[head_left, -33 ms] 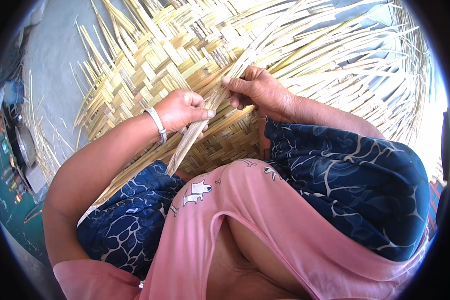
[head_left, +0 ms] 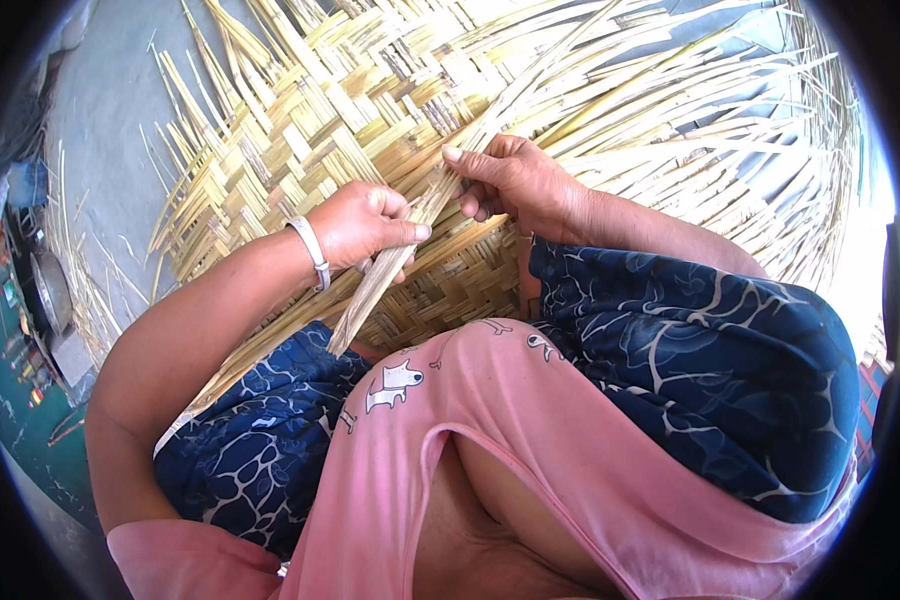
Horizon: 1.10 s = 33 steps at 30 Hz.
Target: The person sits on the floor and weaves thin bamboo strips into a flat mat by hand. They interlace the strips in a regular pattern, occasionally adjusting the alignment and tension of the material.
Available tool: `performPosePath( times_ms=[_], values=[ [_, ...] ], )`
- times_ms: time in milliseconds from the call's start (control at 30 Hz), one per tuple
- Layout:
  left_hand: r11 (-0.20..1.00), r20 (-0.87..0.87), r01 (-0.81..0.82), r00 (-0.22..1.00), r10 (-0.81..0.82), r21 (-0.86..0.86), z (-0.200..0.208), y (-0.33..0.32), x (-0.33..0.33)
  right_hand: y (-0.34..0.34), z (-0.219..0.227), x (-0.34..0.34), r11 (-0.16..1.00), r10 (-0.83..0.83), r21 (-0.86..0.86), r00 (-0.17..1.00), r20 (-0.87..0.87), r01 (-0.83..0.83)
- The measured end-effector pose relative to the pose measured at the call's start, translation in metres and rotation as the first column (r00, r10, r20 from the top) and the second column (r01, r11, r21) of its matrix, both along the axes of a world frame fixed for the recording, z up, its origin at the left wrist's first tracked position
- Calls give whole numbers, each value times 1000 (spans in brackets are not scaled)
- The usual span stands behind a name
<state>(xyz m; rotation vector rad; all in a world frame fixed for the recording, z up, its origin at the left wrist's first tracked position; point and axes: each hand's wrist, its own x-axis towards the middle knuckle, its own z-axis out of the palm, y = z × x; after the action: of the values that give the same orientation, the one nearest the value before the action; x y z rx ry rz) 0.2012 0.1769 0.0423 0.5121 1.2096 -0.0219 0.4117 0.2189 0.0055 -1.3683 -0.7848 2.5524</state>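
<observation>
While left hand (head_left: 365, 225) pinches bamboo strips (head_left: 390, 270), right hand (head_left: 515, 180) grips same strips over woven mat (head_left: 300, 130).

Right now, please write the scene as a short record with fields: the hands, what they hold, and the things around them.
Left hand: left hand closed around a bundle of flat bamboo strips, thumb on top
Right hand: right hand pinching the same strips higher up
Wrist: pale bangle on the left wrist
Work piece: half-woven bamboo mat, loose strip ends fanning out at its edges
Surface: grey floor
Clothing: pink top, dark blue patterned cloth over the knees
</observation>
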Motion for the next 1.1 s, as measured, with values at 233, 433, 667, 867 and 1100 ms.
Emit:
performPosePath(
  times_ms=[233, 433, 667, 867, 1100],
  values=[
    [994, 70, -103, 992, 101, 27, 25, 3, 5, 1, -11, 8, 975, -41, -219, 999, 9, 42],
    [995, 124, -99, 987, 100, -16, 31, -4, 7, 6, -1, 14, 966, -66, -247, 997, 46, 75],
    [976, 107, -209, 971, 214, -58, 13, -2, 6, 8, 4, 2, 978, -59, -202, 996, -71, 43],
    [926, 90, -360, 924, 371, -115, 9, 0, 2, 5, 2, -4, 971, 34, -231, 993, -110, -58],
    [926, 196, -353, 907, 373, -131, 8, -5, -2, 3, 6, -1, 985, 31, -166, 992, -124, -52]
  ],
)
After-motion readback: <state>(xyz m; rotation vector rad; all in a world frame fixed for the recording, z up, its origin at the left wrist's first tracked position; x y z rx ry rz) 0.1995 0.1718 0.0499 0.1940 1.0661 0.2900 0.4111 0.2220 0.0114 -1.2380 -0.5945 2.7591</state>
